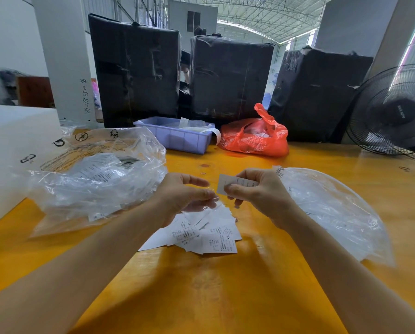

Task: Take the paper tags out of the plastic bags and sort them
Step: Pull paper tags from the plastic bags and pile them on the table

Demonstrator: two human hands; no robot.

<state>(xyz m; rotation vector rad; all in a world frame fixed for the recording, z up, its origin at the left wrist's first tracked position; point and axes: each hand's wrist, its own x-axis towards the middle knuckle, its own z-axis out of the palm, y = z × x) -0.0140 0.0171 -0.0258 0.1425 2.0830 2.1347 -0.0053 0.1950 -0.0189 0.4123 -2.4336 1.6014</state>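
Note:
My right hand [257, 191] pinches a white paper tag [225, 185] above the yellow table [201, 285]. My left hand [184, 194], just to its left, pinches a small clear plastic bag [210, 208] that hangs down, hard to see. Under both hands lies a loose pile of white printed paper tags [206, 235]. A large clear bag [93, 174] holding more bagged tags sits at the left. A heap of flat clear plastic bags [327, 208] lies at the right.
A lilac plastic bin [175, 136] and a red plastic bag [254, 136] stand at the table's far edge. Black wrapped bales [230, 75] rise behind. A black fan [394, 109] is at far right, a white box [11, 141] at far left.

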